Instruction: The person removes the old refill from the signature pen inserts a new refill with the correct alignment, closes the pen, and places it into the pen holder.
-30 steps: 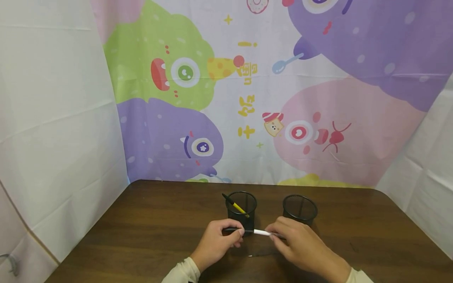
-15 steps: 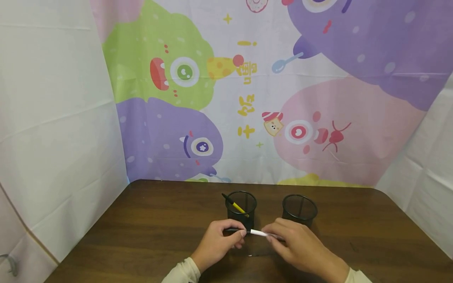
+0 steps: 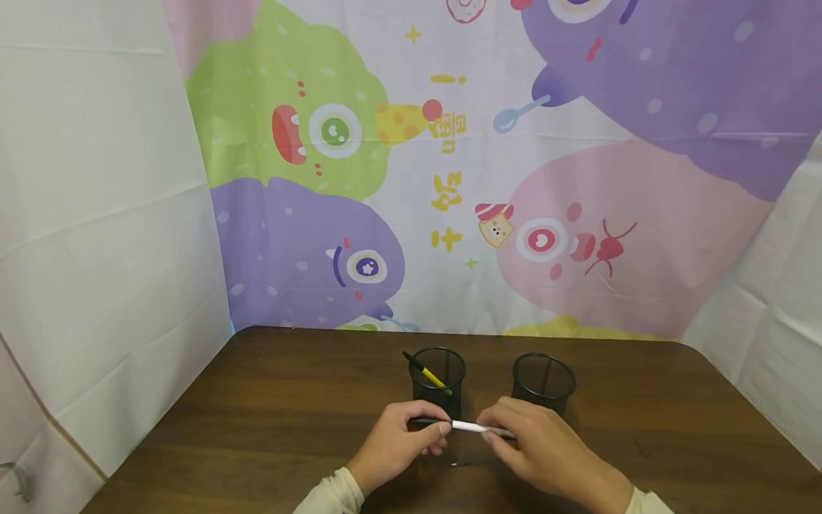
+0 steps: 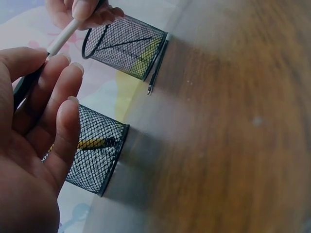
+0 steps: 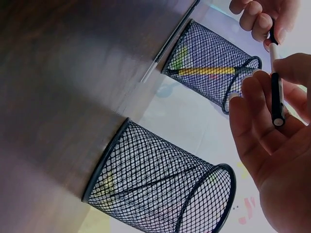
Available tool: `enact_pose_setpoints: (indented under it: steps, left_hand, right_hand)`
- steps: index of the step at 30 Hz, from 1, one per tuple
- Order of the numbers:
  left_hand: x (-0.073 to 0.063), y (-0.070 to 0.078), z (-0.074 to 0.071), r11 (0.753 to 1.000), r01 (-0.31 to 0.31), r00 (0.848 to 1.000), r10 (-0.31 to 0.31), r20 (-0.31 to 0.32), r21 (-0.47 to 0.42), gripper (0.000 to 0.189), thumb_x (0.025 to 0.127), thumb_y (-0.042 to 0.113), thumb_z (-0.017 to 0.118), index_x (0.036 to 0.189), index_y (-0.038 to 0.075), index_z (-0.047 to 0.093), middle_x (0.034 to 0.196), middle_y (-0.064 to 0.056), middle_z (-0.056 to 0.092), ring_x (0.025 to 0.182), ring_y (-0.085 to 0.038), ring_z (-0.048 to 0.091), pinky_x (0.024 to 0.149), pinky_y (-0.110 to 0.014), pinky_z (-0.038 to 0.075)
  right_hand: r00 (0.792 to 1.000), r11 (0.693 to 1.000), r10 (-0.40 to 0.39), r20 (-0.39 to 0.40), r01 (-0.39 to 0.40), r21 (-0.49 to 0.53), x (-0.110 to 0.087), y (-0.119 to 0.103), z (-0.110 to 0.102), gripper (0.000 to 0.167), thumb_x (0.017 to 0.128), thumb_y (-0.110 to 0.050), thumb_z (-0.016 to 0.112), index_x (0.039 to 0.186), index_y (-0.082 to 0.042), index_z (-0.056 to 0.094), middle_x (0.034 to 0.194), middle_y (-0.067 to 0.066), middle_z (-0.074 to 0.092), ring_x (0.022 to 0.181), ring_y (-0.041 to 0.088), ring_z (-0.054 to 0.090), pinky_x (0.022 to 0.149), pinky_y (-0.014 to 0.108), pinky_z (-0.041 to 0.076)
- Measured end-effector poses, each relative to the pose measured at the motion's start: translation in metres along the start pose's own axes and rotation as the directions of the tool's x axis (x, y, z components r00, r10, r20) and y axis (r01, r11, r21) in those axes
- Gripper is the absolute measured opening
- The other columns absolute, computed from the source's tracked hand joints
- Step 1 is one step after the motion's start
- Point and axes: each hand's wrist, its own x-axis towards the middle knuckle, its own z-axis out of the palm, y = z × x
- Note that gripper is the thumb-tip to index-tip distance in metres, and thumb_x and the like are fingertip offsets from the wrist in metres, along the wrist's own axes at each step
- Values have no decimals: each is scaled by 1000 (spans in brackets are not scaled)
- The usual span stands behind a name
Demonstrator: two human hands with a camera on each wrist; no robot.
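In the head view my left hand point(image 3: 411, 435) pinches the black end of a white-and-black pen between thumb and fingers. My right hand point(image 3: 542, 446) pinches the other end, so the white barrel point(image 3: 467, 426) bridges the space between both hands. The right wrist view shows the black end point(image 5: 277, 99) with its clip lying along my right fingers. Below the hands, a thin dark pen refill point(image 3: 475, 462) with a light tip lies on the table. The left wrist view shows this refill point(image 4: 156, 68) beside the far holder's base.
Two black mesh pen holders stand beyond the hands. The left holder point(image 3: 437, 400) contains a yellow-and-black pen point(image 3: 429, 373); the right holder point(image 3: 544, 389) is partly behind my right hand. A cartoon-print curtain point(image 3: 449, 300) hangs at the back of the brown table point(image 3: 289, 400).
My left hand has shifted slightly right and my right hand slightly left, closer together along the pen. The black stretch showing beside the left fingertips has shortened. Holders and refill stay put.
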Motion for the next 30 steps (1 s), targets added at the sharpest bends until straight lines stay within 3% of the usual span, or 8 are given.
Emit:
enact_pose_setpoints:
  steps: [12,23,30]
  left_hand:
    - [0,2,1,1000,13,1000,-12,15,-11,13,93,16,73,102,6,73,79,-5,72,69,-17,70,64,-42,60]
    - [0,3,1,1000,14,999,-14,29,6,13,93,17,73,100,8,68,78,-4,72,69,-17,71,59,-26,55]
    - [-1,4,2,1000,21,999,-20,44,-15,14,94,17,72,100,6,66,77,-6,72,68,-17,71,59,-26,55]
  right_hand:
    - [1000,1000,-22,-15,21,-13,0,1,1,23,84,-10,79,97,-24,67,88,-20,58,73,-6,51,62,15,46]
    - [1000,999,-29,-10,29,16,2,-2,-1,22,84,-9,78,97,-23,68,89,-21,58,74,-5,52,64,14,46]
    - [1000,1000,-28,-14,28,11,2,-2,-1,21,84,-10,78,97,-23,68,88,-21,58,72,-3,53,64,12,44]
